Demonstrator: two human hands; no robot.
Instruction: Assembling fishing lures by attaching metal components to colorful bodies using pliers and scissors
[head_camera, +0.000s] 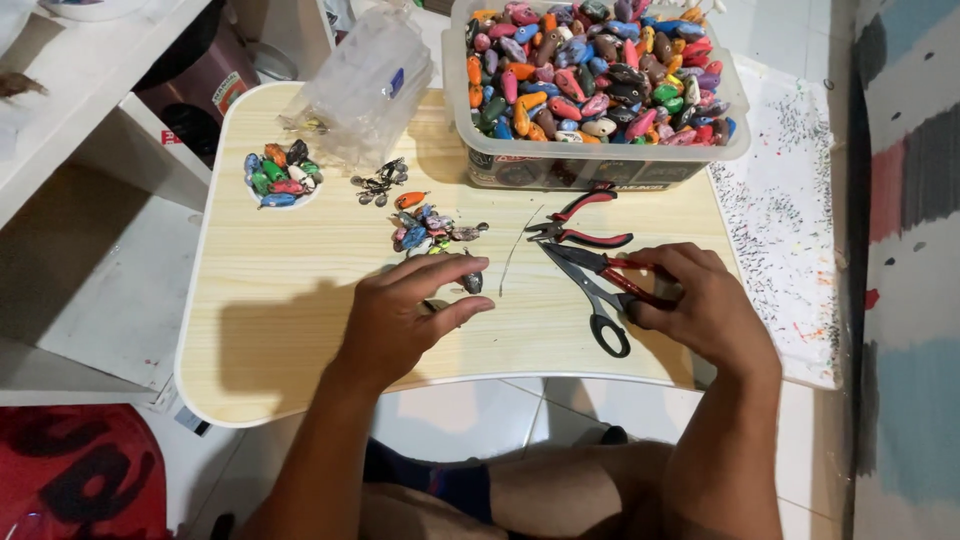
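the left hand (400, 315) at centre frame pinched a small dark lure body (473, 283) against the wooden lap table (300, 300). the right hand (690, 305), curled at lower right, gripped red-handled pliers (610, 268) beside the scissors (600, 310). it looked like a fitting step, wanting careful alignment.

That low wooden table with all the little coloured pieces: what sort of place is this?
Probably a home craft corner on a tiled floor. The low wooden table holds a clear tub of painted pieces, red-handled pliers and scissors, with white shelves beside it.
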